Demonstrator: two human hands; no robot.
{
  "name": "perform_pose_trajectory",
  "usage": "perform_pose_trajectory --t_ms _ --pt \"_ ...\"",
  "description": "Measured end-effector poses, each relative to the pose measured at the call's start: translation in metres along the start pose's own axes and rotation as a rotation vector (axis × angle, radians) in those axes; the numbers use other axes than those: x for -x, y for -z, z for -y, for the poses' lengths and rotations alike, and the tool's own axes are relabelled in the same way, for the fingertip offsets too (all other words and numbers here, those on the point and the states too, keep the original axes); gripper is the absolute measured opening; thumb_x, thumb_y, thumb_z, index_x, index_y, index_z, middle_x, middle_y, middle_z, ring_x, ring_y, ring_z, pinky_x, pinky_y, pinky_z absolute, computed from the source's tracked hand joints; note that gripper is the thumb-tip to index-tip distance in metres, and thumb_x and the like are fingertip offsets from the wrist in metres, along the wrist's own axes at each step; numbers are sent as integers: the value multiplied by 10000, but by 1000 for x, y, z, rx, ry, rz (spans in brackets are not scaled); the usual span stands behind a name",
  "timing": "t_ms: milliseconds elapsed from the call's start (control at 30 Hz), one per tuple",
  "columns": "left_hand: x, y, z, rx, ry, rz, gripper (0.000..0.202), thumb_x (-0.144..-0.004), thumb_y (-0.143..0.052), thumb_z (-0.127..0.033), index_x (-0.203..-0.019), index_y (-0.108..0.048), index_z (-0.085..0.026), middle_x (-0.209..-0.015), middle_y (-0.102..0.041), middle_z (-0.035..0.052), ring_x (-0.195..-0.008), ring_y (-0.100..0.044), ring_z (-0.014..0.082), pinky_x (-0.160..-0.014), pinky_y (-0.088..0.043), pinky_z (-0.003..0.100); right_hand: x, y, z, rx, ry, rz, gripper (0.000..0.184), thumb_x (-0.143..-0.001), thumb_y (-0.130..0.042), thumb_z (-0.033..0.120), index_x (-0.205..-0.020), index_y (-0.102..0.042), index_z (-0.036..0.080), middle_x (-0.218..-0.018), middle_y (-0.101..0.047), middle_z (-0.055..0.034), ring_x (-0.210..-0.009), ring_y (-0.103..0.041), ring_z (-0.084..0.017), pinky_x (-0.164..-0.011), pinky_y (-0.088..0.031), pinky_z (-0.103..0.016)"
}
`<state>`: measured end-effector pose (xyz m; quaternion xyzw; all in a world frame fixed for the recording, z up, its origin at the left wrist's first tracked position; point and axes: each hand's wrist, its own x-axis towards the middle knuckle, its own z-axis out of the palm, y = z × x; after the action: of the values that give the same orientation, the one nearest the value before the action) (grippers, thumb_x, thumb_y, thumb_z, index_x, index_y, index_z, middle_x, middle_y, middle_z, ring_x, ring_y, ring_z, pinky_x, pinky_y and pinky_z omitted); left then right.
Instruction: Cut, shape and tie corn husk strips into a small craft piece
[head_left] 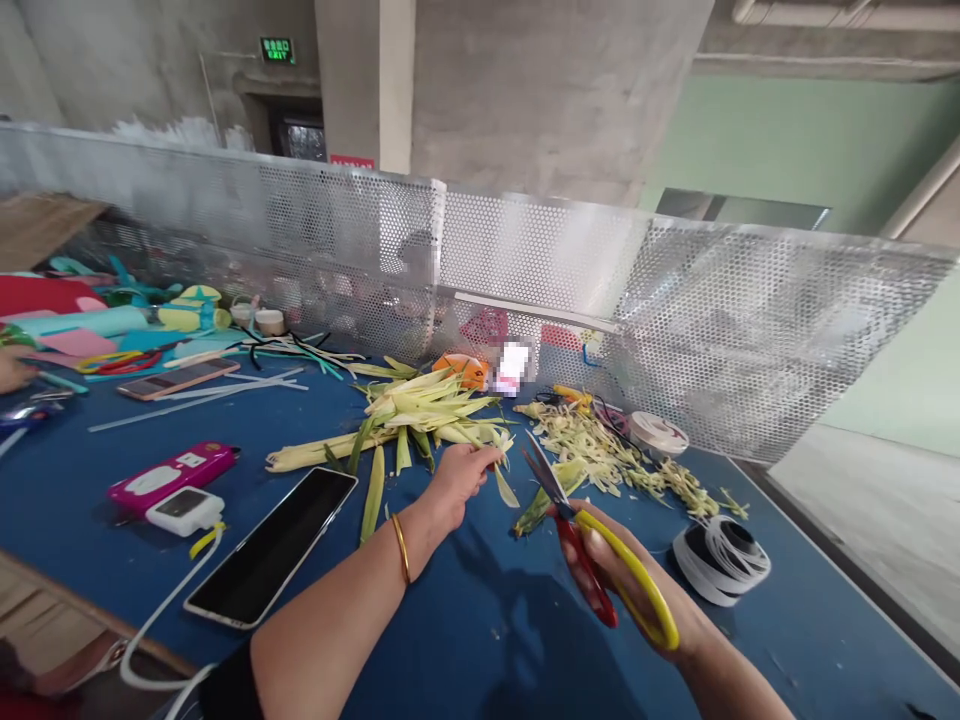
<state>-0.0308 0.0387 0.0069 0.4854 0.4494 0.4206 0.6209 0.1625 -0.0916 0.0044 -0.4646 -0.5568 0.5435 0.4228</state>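
My left hand (459, 480) is closed, its fingertips pinching a pale strip of corn husk (504, 487) above the blue table. Behind it spreads a pile of corn husks (427, 405), yellowish with green edges. My right hand (626, 560) grips scissors (634, 575) with one yellow and one red handle. The scissor blades (545, 468) are parted and point up and left toward the strip. Just beyond the blades lies a separate husk piece (551, 497), partly behind them. Further right rests a heap of curled husk scraps (600, 445).
Left of my arm lie a black-screened tablet or phone (274, 545) and a magenta device (176, 480) with a white cable. A spool of white cord (721, 560) sits at right. A perforated metal screen (540, 250) borders the back. Another person's hand (13, 370) shows at far left.
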Motion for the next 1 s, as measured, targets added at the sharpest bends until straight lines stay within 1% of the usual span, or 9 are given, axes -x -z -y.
perform_pose_trajectory --t_ms 100,233,367,533,667,767,833,900,1000 --pt "-1 0 -1 11 7 -32 331 -704 -686 -306 -538 -420 -199 -475 -266 -77 -442 -189 58 -465 -106 250 3 -2 -8 -1 -19 -21 562 -804 -613 660 -1126 -567 201 -762 -524 -7 -507 -414 -96 -374 -339 -191" --pt "1 -4 1 -35 7 -15 314 -718 -678 -297 -540 -441 -193 -477 -294 -65 -444 -210 63 -473 -113 260 10 -6 -12 -20 -40 -66 573 -804 -603 666 -1125 -577 193 -762 -532 -10 -493 -421 -91 -352 -318 -181" --pt "5 -8 5 -60 28 16 277 -718 -663 -305 -560 -463 -195 -456 -265 -77 -440 -188 66 -475 -111 265 9 -4 -11 23 -62 16 621 -798 -586 700 -1165 -541 201 -798 -530 -12 -518 -463 -100 -371 -364 -191" --pt "8 -13 8 -69 27 53 259 -678 -661 -324 -568 -462 -201 -457 -255 -86 -450 -189 71 -471 -106 263 4 -3 -7 96 -96 42 628 -778 -603 713 -1126 -517 198 -679 -480 38 -487 -429 -85 -373 -362 -175" --pt "12 -16 5 -59 40 70 230 -649 -663 -345 -594 -504 -188 -473 -293 -83 -461 -207 70 -468 -110 255 3 -10 1 154 -155 -23 597 -756 -608 727 -1006 -522 192 -575 -452 67 -431 -414 -75 -354 -347 -168" --pt "14 -17 2 -70 45 77 182 -633 -649 -311 -601 -533 -175 -486 -326 -74 -466 -227 67 -466 -125 249 1 -16 7 172 -197 -86 561 -730 -630 724 -891 -525 197 -523 -429 85 -363 -374 -59 -315 -305 -167" --pt "14 -17 2 -73 43 85 159 -631 -636 -292 -599 -538 -171 -487 -334 -69 -465 -237 65 -467 -129 247 1 -18 8 160 -198 -104 543 -729 -628 722 -822 -513 199 -514 -421 89 -335 -342 -45 -304 -284 -168" --pt "14 -17 3 -74 46 86 159 -639 -630 -290 -598 -532 -173 -476 -326 -71 -459 -235 64 -468 -126 247 0 -20 7 150 -187 -118 552 -732 -612 734 -808 -513 196 -532 -429 85 -337 -339 -39 -307 -278 -169" --pt "12 -17 4 -81 47 85 168 -650 -622 -285 -585 -506 -182 -452 -292 -81 -445 -211 62 -467 -114 251 0 -20 3 159 -179 -145 584 -736 -597 747 -890 -551 185 -560 -420 83 -364 -340 -39 -324 -274 -170"
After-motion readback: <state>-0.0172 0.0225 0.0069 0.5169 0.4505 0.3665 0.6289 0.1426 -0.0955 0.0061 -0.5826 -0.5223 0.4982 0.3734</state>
